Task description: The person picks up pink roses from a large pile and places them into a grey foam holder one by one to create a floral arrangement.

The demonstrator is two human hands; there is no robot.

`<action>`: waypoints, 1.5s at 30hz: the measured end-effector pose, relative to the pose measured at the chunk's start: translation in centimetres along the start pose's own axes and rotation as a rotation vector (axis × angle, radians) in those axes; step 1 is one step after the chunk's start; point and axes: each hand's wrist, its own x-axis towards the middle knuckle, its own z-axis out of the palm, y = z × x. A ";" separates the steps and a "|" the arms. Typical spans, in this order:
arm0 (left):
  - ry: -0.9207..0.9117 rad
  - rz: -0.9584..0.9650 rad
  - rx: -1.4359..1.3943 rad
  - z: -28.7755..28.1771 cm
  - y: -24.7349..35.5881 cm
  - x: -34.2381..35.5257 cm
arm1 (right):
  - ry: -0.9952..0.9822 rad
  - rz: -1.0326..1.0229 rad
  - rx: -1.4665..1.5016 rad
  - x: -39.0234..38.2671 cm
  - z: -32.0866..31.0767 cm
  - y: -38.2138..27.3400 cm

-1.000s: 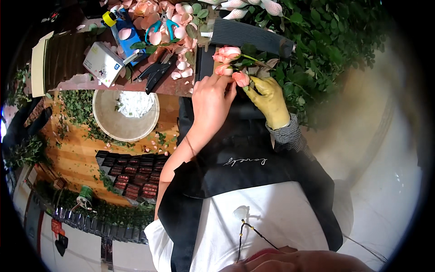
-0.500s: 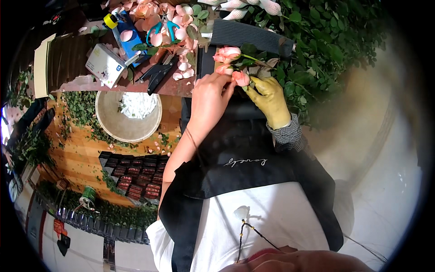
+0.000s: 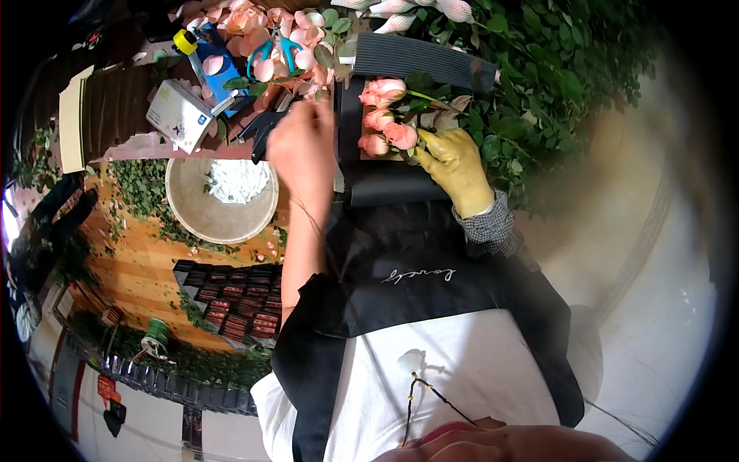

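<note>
My right hand [image 3: 456, 165], in a yellow glove, pinches a pink rose [image 3: 400, 136] by its base. Three other pink roses lie beside it: an upper one [image 3: 382, 92], one below that [image 3: 378, 118] and a lower one [image 3: 373, 145]. The roses rest on a brown sheet [image 3: 369, 155] over a black surface. My bare left hand [image 3: 302, 146] is left of the roses, above the table's edge. Motion smears its fingers, so what they hold, if anything, cannot be made out. Nearest to it is a black stapler-like tool [image 3: 263, 138], partly covered by the hand.
Teal-handled scissors [image 3: 291, 52] lie among loose petals [image 3: 239, 23]. A white box [image 3: 181, 115] and a blue box [image 3: 219, 71] are on the table. A ribbed dark strip [image 3: 423, 61] lies behind the roses, leafy stems [image 3: 554, 85] at right. A bowl [image 3: 177, 204] of white pieces stands below left.
My left hand has let go of the roses and moved left toward the black tool, uncovering the lower rose. My gloved right hand has stayed at its rose.
</note>
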 end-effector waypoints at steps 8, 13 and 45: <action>-0.585 0.107 -0.511 -2.5 0.2 -2.4 | -0.056 -0.113 -0.220 0.6 -0.6 -1.1; -0.452 0.359 -0.283 -1.6 0.2 -1.4 | -0.033 -0.099 -0.182 0.6 -0.4 -0.9; -0.785 0.288 -0.342 1.2 -3.4 -1.5 | -0.170 -0.107 -0.225 3.0 0.7 -0.5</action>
